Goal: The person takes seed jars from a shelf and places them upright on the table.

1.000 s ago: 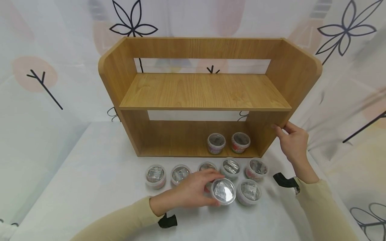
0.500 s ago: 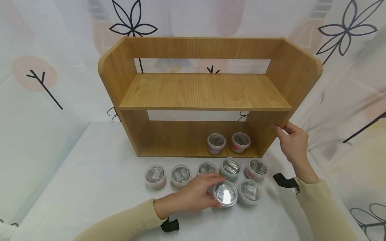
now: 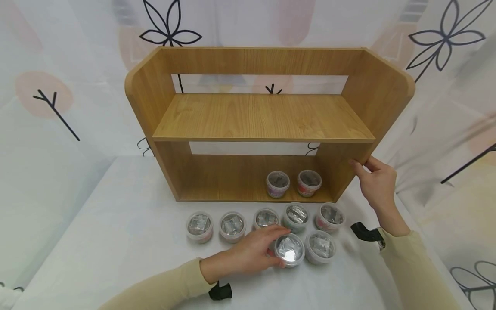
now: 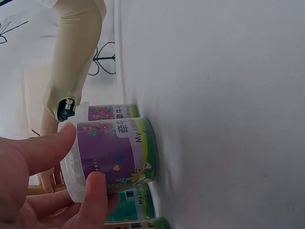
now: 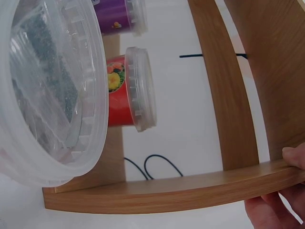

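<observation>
My left hand [image 3: 253, 252] grips a small lidded plastic tub [image 3: 289, 250] at the front of a group of tubs on the white table. In the left wrist view this tub [image 4: 114, 155] has a purple label, with my thumb at its clear lid and a finger along its side. A similar tub [image 3: 320, 247] stands just to its right. Farther right, my right hand [image 3: 377, 183] holds the side panel of a wooden two-tier shelf [image 3: 263, 116], thumb on the inner face and fingers outside. The right wrist view shows those fingers [image 5: 269, 210] around the panel's edge.
Several tubs form a row before the shelf, from a left one [image 3: 199, 227] to a right one [image 3: 330, 217]. On the lower tier stand a purple-labelled tub [image 3: 277, 184] and a red-labelled tub [image 3: 309, 183]. Patterned cloth [image 3: 248, 26] hangs behind.
My left hand has shifted slightly right and toward me with the tub, beside the tub on its right. My right hand keeps its place on the panel.
</observation>
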Demonstrator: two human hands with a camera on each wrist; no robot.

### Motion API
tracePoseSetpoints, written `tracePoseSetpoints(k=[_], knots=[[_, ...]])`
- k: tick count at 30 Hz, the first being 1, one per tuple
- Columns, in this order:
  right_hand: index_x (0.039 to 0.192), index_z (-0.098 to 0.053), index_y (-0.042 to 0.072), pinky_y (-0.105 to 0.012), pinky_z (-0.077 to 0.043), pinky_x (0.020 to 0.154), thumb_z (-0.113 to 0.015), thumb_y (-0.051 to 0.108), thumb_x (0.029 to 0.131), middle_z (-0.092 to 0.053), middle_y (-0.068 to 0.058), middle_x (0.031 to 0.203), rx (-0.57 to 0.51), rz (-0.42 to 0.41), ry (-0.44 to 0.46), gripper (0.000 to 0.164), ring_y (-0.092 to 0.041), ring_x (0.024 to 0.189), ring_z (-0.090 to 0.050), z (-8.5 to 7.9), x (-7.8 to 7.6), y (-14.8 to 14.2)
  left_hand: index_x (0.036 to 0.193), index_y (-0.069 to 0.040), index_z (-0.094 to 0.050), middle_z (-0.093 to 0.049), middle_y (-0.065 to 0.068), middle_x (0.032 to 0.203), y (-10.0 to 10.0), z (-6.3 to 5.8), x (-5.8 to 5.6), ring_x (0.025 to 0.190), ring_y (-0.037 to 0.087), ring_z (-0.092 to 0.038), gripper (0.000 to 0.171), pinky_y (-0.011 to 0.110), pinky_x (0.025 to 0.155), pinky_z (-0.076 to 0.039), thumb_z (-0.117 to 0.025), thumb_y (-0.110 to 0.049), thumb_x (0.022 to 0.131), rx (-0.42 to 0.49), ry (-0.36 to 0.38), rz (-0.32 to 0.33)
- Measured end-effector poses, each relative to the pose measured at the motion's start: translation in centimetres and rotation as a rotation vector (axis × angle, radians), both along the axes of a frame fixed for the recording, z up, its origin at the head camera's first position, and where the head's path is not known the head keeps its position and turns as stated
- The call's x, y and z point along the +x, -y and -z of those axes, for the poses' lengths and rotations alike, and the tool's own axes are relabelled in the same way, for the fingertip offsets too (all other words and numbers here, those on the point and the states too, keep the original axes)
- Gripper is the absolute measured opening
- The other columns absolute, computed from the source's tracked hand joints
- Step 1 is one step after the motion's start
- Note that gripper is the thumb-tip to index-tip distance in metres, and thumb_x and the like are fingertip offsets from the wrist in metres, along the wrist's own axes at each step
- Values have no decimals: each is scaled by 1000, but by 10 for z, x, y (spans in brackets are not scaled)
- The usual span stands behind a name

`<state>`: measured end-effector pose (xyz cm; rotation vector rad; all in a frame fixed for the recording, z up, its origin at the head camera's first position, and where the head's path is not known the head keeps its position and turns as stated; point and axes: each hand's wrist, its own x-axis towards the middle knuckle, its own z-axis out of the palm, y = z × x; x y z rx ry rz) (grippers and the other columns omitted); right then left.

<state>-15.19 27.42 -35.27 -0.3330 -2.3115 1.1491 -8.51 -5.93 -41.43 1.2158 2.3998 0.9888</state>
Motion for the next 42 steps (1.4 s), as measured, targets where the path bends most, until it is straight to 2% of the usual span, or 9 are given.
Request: tracePoseSetpoints(k=[9,18,20,24,27,30,33,36,42], knots=[[127,-68,5,-53,-46,102,-64,35,96,-67,-13,125,1,1,-3,43,-28,126,-57,0,0,1,148,-8,-45,-45,8,150,0,3,1,80,-10,-58,70,7,78,-46,-78,-23,87,-1,-21,14],[128,-67,5,-53,-47,101,-64,36,96,-66,-13,125,5,-1,0,44,-28,126,-57,1,0,0,149,-13,-44,-45,11,151,3,3,3,79,-12,-58,70,15,92,-46,-77,-25,89,-19,-38,-9],[128,-68,5,-53,-47,101,-64,36,96,-67,-13,125,9,2,-1,44,-28,125,-57,1,0,0,149,-13,-45,-45,10,151,4,3,3,83,-9,-60,69,15,92,-46,-76,-25,89,-18,-39,-11],[127,-68,5,-53,-47,101,-64,36,96,-67,-13,124,13,4,-3,44,-28,125,-58,1,0,0,148,-11,-46,-47,8,150,8,3,3,103,1,-61,66,12,89,-45,-74,-24,91,-15,-41,-14],[128,-68,5,-53,-47,101,-64,36,96,-67,-13,125,12,4,0,44,-28,125,-58,0,0,0,147,-10,-47,-50,6,148,12,1,4,104,3,-62,64,9,83,-47,-74,-21,91,10,-2,-15],[128,-67,5,-53,-47,101,-64,36,96,-66,-13,125,7,4,4,45,-28,125,-57,0,0,0,145,-10,-48,-54,7,143,17,-2,4,90,-1,-65,62,8,76,-49,-75,-17,90,45,69,-17],[128,-68,5,-53,-47,101,-64,36,96,-67,-13,125,7,8,4,44,-28,125,-58,0,0,0,144,-10,-50,-58,8,138,22,-5,4,86,-2,-65,59,9,74,-50,-75,-14,90,72,130,-23],[127,-68,5,-53,-47,101,-64,36,96,-67,-14,124,6,10,5,44,-27,125,-58,0,0,0,142,-11,-52,-61,6,134,27,-8,3,91,2,-66,56,11,76,-51,-74,-14,91,86,142,-33],[128,-67,4,-53,-46,101,-64,36,96,-66,-14,125,-2,3,8,45,-28,126,-56,0,0,0,136,-6,-57,-64,9,129,32,-12,-3,115,14,-62,47,14,81,-52,-72,-9,92,168,152,-7]])
